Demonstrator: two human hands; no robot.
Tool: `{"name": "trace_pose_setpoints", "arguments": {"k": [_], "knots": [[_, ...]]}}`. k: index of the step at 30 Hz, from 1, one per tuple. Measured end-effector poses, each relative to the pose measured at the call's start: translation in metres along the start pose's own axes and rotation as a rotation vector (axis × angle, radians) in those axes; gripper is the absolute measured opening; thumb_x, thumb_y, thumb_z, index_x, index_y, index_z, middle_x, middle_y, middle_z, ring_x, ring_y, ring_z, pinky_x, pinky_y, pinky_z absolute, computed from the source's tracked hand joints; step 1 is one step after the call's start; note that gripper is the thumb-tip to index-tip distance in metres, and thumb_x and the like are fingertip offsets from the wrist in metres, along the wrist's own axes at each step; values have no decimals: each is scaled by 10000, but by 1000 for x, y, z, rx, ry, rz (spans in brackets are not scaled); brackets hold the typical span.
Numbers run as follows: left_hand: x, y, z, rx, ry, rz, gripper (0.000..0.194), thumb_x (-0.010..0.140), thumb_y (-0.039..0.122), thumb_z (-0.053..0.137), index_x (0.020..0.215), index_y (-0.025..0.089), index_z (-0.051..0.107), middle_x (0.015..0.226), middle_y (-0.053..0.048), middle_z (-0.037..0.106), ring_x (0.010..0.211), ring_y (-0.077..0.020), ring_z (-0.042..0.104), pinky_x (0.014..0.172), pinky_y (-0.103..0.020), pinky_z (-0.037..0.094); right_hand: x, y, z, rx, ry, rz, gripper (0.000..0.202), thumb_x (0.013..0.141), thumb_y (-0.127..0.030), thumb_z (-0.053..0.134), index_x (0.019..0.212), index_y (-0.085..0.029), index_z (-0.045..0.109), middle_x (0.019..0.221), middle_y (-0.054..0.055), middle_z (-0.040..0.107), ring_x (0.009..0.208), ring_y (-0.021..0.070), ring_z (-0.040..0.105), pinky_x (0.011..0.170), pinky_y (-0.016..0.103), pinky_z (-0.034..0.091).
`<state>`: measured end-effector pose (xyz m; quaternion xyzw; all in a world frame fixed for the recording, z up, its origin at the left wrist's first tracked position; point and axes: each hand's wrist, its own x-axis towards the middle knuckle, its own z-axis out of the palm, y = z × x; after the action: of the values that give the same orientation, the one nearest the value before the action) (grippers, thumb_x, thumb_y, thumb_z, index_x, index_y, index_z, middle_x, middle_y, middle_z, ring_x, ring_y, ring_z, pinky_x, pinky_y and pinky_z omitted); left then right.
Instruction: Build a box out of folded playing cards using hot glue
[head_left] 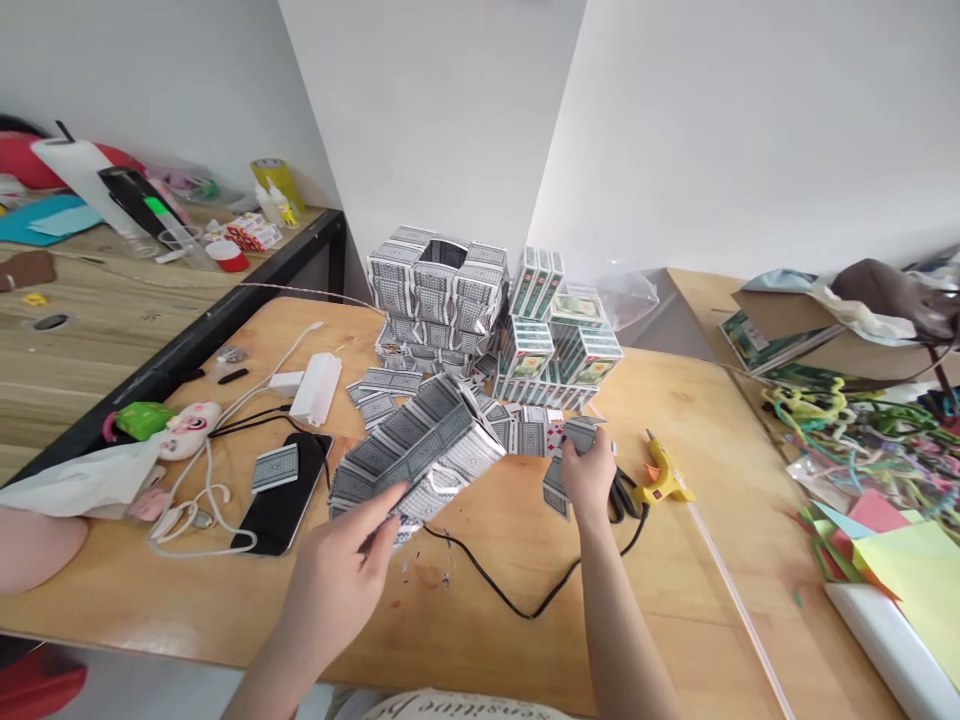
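Observation:
My left hand [337,560] grips the lower edge of a curved structure made of playing cards [409,450], tilted above the table. Grey patterned backs cover its upper side and paler cards show on its side wall. Over on the right, my right hand [591,475] closes its fingers on a playing card [579,432]; part of the card is hidden by the hand. Another card [555,490] shows beneath that hand. Loose cards [529,438] lie scattered between the two hands. Behind them stands a larger block built of folded cards [439,290], with an opening in its top.
Stacked card boxes [559,330] stand at the back. A yellow glue gun [664,480] with a black cord lies right of my right hand. To the left are a phone [281,500], a white box [316,388] and cables. Coloured papers [900,540] lie far right.

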<state>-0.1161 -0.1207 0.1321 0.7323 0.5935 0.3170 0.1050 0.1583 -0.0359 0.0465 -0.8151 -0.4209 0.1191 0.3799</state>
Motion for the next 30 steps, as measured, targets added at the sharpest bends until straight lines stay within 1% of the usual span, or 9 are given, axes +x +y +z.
{"name": "trace_pose_setpoints", "arguments": {"k": [3,6,12,15,18,20,23,26,30], "knots": [[-5,3,4,-31,-74,108,285,819,180,423,1003,173,641,853,-42,707,701,-122,660,632,-158,508,6,-2,-4,117,45,9,294,674,-328,499,904,-149,534,867,116,627,831,264,578,727,354,425],[-9,3,7,-62,-183,194,334,816,118,388,1052,178,617,908,-44,697,786,-125,656,693,-174,517,9,-1,-11,338,-9,-13,326,658,-326,552,933,-151,547,929,105,632,877,249,583,777,366,438],[-13,7,-7,-64,-382,170,400,799,88,376,1095,247,594,969,-8,684,846,-130,646,711,-193,523,13,-5,-24,741,-49,22,436,657,-341,624,1043,-161,531,1025,95,622,900,226,597,783,368,472],[-12,9,-19,-59,-428,175,381,808,117,387,1083,269,602,961,9,685,838,-128,646,702,-191,523,18,-8,-16,754,36,13,445,670,-350,607,1062,-158,522,1030,93,620,916,220,593,797,367,467],[-10,8,-21,-68,-476,158,365,811,131,397,1066,281,611,961,20,685,840,-122,643,705,-183,515,20,-9,-2,650,119,20,421,679,-352,570,1038,-137,531,1006,105,628,893,221,600,796,364,460],[-9,7,-14,-81,-508,139,371,807,113,394,1054,280,616,966,23,684,838,-115,642,710,-178,507,20,-8,5,565,132,18,394,689,-360,542,1002,-121,548,982,122,636,889,232,603,792,364,458],[-6,8,8,-82,-526,136,404,784,73,380,1062,254,610,943,3,688,806,-121,643,682,-192,505,18,-3,5,505,110,15,397,716,-391,491,999,-122,561,992,133,638,926,250,596,783,373,462],[-4,11,37,-65,-512,216,430,759,44,377,1090,215,591,887,-24,693,779,-143,641,657,-226,502,16,4,-11,583,78,39,417,722,-425,496,1022,-142,553,1010,121,639,924,251,602,741,373,484],[-2,17,77,-8,-536,350,457,717,-1,384,1080,187,587,888,-50,684,782,-168,634,681,-273,496,13,12,-42,757,24,126,435,726,-474,540,1041,-176,507,917,88,664,758,226,646,630,356,516]]}}
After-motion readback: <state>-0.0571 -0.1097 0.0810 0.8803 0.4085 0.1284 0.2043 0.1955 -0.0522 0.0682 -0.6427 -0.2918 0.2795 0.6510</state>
